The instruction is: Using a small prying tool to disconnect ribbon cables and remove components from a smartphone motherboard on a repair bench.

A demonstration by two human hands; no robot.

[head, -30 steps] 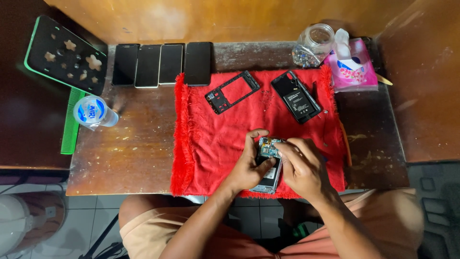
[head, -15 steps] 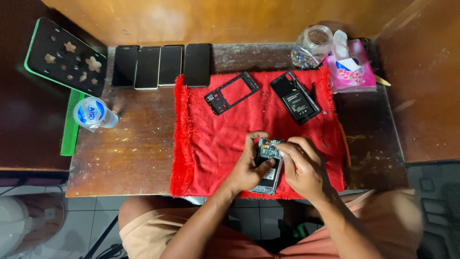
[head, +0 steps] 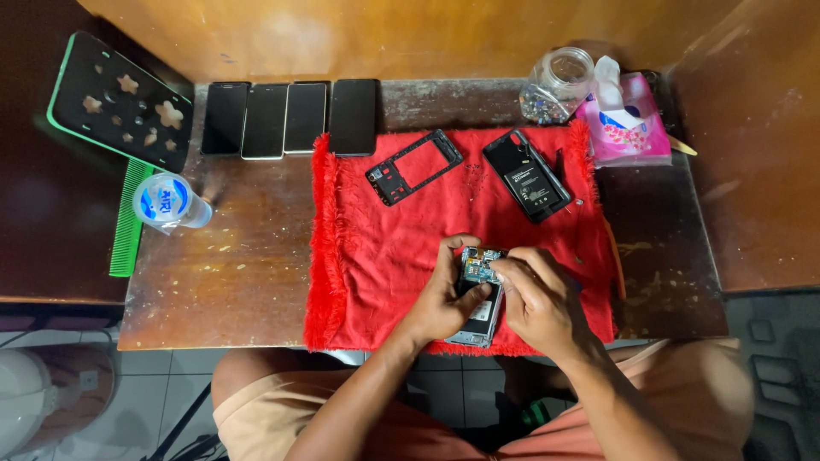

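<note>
**A:** Overhead view. What do the two hands hold?

**B:** An opened smartphone, back cover off, lying at the near edge of the red fringed cloth. The left hand is closed around its left side, thumb on the upper end; the right hand pinches with its fingertips at the exposed circuit board at the top of the phone. Whether a tool sits in that pinch cannot be told — the fingers cover the spot.

**A:** What appears already done?

**B:** Judging from the layout, disassembly is well under way: a black inner frame lies detached on the far part of the cloth, and beside it a black back piece with a labelled battery. A few tiny specks between them may be loose screws.

**A:** And what is left?

**B:** The board is not yet lifted clear of the body — it sits in place under the fingers.

**A:** Surroundings?

**B:** Four dark phones in a row at the back of the wooden table, a glass jar, a pink tissue pack, a sealed water cup and a green comb.
</note>
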